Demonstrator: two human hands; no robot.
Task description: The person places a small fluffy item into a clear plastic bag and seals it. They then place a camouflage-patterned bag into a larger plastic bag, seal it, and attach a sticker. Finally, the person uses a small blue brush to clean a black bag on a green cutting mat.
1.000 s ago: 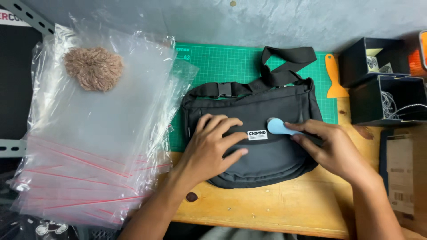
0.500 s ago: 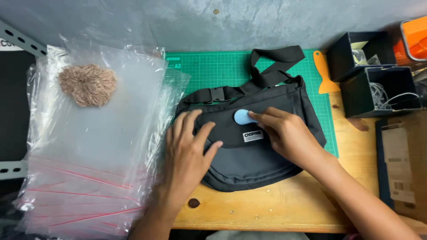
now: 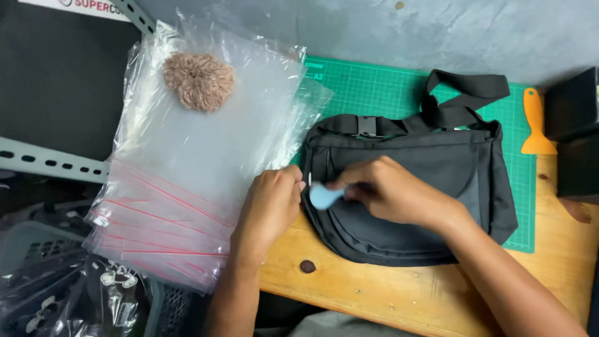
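a black sling bag (image 3: 424, 200) is laid flat, partly on a green cutting mat (image 3: 387, 93) and partly on the wooden table (image 3: 399, 293). a small light blue tool (image 3: 321, 196) is gripped by the closed right hand (image 3: 390, 190) and pressed against the bag's left end. the bag's left edge is pinched by the curled left hand (image 3: 271, 206). just left, a stack of clear zip bags (image 3: 199, 162) is seen with a brown fluffy pompom (image 3: 198, 81) on top. an orange scraper (image 3: 536, 122) is lying by the mat's right edge.

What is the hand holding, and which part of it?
The right hand holds a small light-blue tool by its handle end; the left hand pinches the black bag's edge.
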